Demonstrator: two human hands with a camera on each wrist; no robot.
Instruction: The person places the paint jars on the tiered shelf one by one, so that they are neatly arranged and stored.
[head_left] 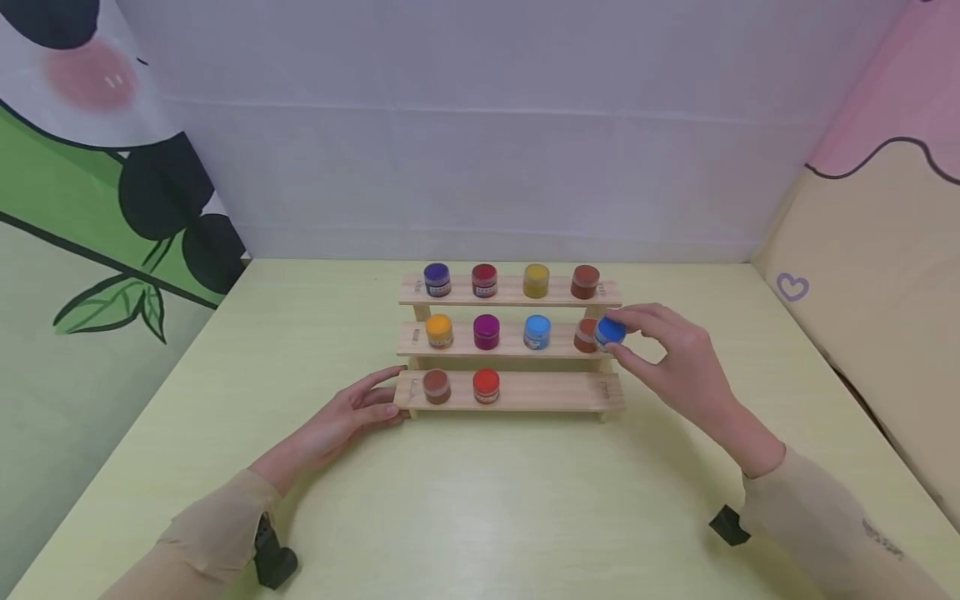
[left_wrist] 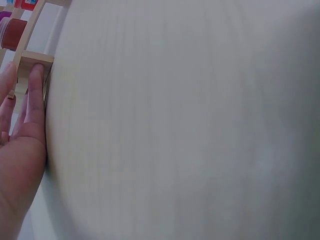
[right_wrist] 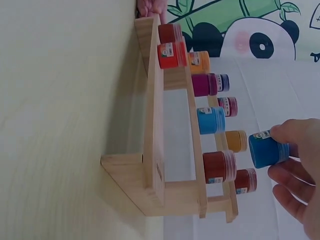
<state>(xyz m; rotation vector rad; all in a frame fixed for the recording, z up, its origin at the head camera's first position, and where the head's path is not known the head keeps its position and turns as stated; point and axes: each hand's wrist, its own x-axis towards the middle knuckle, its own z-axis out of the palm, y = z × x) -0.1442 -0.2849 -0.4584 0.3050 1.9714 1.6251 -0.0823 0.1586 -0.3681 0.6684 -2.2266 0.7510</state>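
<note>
A three-tier wooden rack [head_left: 547, 392] stands on the table with small paint jars on its tiers. My left hand [head_left: 352, 414] grips the left end of the lowest tier, thumb at the front and fingers behind. In the left wrist view, the thumb [left_wrist: 36, 95] reaches under the plank's end. My right hand [head_left: 678, 354] pinches a blue paint jar [head_left: 610, 330] at the right end of the middle tier. The right wrist view shows this blue jar [right_wrist: 267, 149] held above the tiers, apart from the brown jar [right_wrist: 219, 167].
Several jars, including a yellow one [head_left: 536, 281], line the top tier. An orange jar [head_left: 439, 331], a purple jar [head_left: 487, 332] and a light blue jar [head_left: 537, 332] stand on the middle tier. The lowest tier bears a brown jar [head_left: 437, 387] and a red jar [head_left: 486, 386].
</note>
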